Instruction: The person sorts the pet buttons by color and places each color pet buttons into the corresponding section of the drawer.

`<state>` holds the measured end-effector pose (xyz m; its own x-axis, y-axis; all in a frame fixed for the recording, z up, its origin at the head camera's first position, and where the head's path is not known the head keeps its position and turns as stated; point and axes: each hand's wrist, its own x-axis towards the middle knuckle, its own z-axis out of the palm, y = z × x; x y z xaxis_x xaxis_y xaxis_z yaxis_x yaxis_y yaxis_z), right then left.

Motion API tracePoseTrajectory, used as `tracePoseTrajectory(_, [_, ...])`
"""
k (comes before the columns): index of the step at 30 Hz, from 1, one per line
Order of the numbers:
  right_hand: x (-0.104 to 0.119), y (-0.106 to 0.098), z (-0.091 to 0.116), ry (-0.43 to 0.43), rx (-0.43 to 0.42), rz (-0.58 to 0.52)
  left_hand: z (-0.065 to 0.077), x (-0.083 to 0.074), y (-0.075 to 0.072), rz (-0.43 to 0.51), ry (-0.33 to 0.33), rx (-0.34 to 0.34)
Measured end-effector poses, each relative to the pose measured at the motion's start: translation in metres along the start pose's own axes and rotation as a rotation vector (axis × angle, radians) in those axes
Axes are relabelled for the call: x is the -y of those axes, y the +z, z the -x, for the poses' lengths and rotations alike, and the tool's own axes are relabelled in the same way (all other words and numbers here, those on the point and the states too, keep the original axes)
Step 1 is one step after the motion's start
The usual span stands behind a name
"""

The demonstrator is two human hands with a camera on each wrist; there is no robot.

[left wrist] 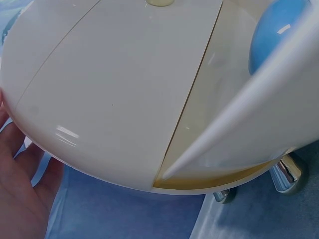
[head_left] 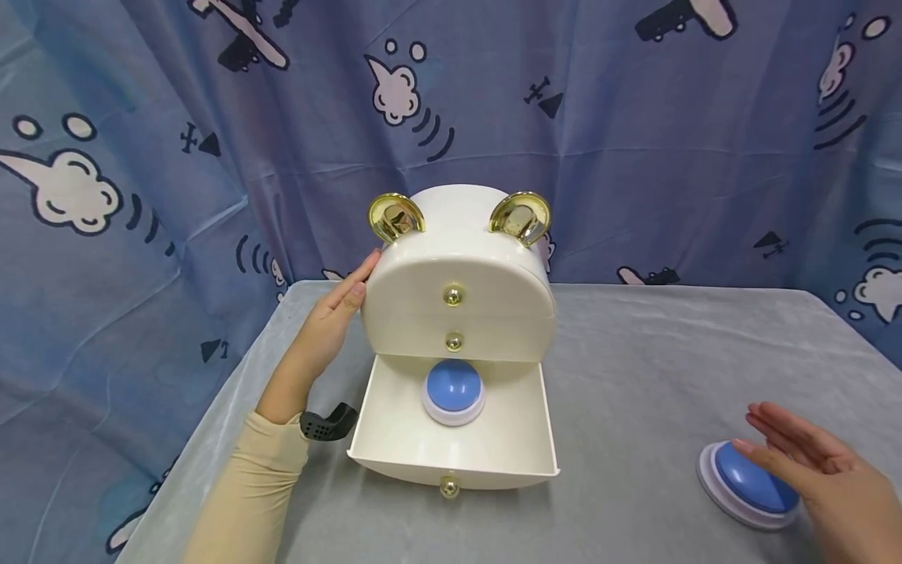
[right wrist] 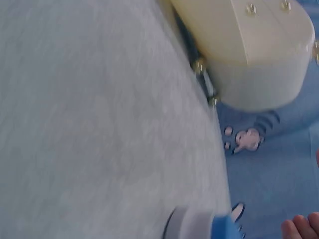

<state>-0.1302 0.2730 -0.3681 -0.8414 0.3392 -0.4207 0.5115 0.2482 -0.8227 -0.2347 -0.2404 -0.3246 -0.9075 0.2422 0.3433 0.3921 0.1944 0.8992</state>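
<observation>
A white storage box [head_left: 458, 274] with gold ears and round gold knobs stands on the table, its bottom drawer [head_left: 507, 423] pulled out. Inside that drawer sits a round blue push button [head_left: 454, 385] on a white base. My left hand [head_left: 327, 321] rests against the box's left side with fingers extended; in the left wrist view these fingers [left wrist: 25, 169] lie along the edge. At the right, my right hand [head_left: 838, 478] is by a second blue push button [head_left: 754, 479], fingers straight and gripping nothing. Whether it touches that button I cannot tell.
Grey cloth covers the table [head_left: 634, 376]. A blue patterned curtain [head_left: 479, 94] hangs behind it and along the left. A black strap piece [head_left: 330, 423] sticks out from my left wrist, close to the drawer's left wall.
</observation>
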Motion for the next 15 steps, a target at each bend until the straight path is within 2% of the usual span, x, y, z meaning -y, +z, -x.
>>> tracePoseTrajectory(4, [-0.012,-0.009,-0.005,0.014,-0.001,0.069,-0.001,0.000,0.000,0.008,0.002,0.001])
tracePoseTrajectory(7, [-0.026,-0.015,-0.011,0.007,-0.033,0.141,-0.001,0.001,0.000,0.005,0.001,0.004])
tracePoseTrajectory(10, [-0.041,-0.022,-0.020,0.024,-0.061,0.164,-0.001,0.000,0.000,0.002,-0.003,-0.002])
tracePoseTrajectory(15, [-0.056,-0.037,-0.036,0.085,0.038,0.223,0.000,-0.002,-0.001,0.001,-0.004,-0.010])
